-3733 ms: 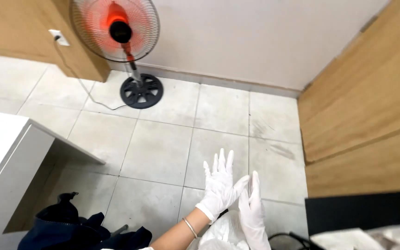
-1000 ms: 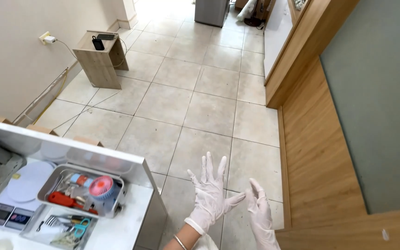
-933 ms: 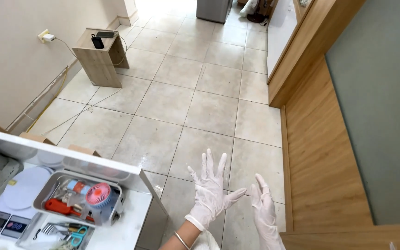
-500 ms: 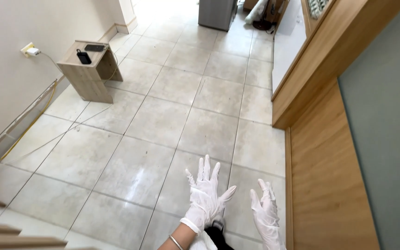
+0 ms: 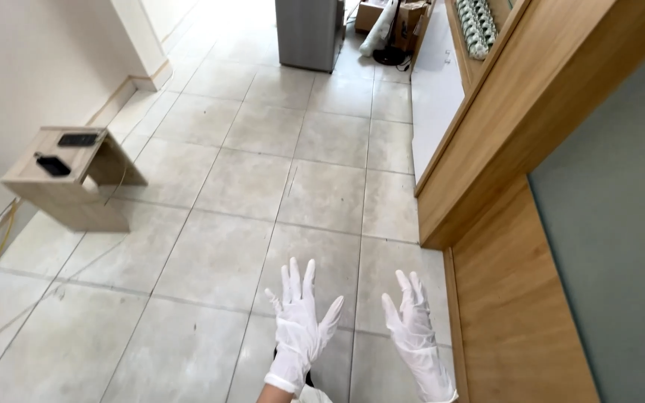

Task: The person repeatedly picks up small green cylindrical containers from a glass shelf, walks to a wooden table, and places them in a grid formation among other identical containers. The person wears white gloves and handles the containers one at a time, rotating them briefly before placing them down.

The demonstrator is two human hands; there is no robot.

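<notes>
The left hand (image 5: 299, 328) and the right hand (image 5: 414, 336), both wearing white gloves, are hovering over the tiled floor (image 5: 263, 194) with fingers spread wide, holding nothing. A loose glove cuff could be slipping off, I think.

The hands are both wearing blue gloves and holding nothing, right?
Not quite. The head view shows the gloves are white, not blue. The left hand and right hand are both gloved, spread open and holding nothing above the tiled floor.

Bright, even daylight; soft shadows, sharp focus, wide-angle edge distortion.
</notes>
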